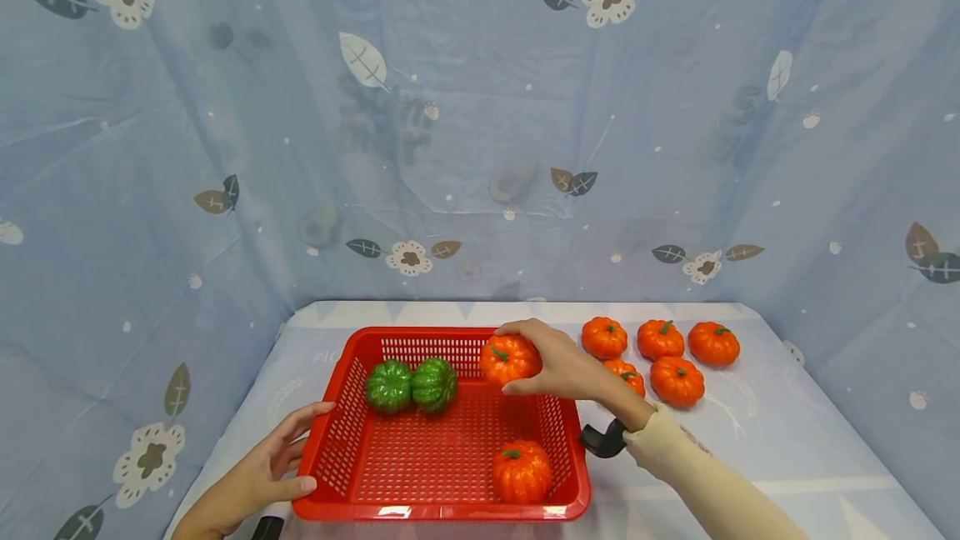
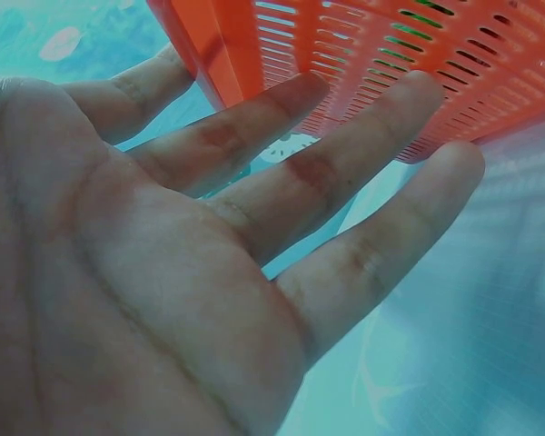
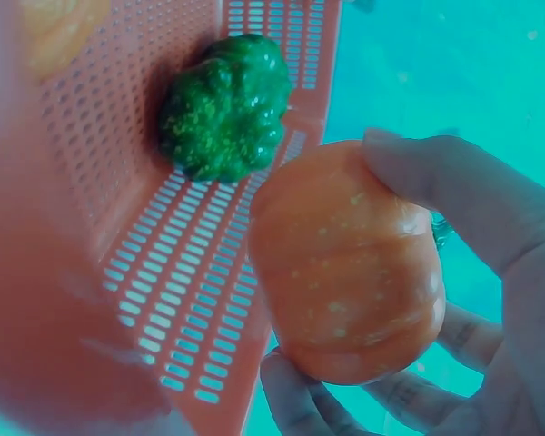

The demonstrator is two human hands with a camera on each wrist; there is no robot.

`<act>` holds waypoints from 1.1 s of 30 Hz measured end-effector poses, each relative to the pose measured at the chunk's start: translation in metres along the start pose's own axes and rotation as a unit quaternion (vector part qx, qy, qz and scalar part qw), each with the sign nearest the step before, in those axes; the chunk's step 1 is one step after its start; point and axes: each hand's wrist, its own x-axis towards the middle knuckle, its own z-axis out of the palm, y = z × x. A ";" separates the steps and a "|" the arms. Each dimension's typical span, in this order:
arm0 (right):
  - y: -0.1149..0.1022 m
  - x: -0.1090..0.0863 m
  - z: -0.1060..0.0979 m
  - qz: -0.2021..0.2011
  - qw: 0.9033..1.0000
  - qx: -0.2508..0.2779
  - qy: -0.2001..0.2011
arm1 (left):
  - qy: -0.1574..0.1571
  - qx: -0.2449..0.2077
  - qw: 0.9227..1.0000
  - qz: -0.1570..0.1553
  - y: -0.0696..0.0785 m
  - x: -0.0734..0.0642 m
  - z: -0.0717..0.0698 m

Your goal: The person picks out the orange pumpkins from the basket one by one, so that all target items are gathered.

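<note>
My right hand (image 1: 551,363) grips a small orange pumpkin (image 1: 508,359) between thumb and fingers, above the back right part of a red plastic basket (image 1: 442,512). In the right wrist view the held pumpkin (image 3: 350,268) fills the middle, beside the basket's slotted wall. Two green pumpkins (image 1: 389,387) lie touching inside the basket at the back left. Another orange pumpkin (image 1: 522,472) sits in its front right corner. My left hand (image 1: 262,465) is at the basket's left side, and in the left wrist view its extended fingers (image 2: 345,163) reach along the basket wall (image 2: 363,54).
To the right of the basket, several orange pumpkins (image 1: 677,382) stand on the pale table (image 1: 787,440) in two loose rows; the right forearm partly covers the nearest one (image 1: 628,375). A blue-grey patterned curtain (image 1: 480,123) encloses the back and sides.
</note>
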 end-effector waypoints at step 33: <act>0.049 -0.069 -0.038 0.092 0.988 0.033 0.116 | 0.006 0.012 1.000 0.001 0.000 0.000 0.001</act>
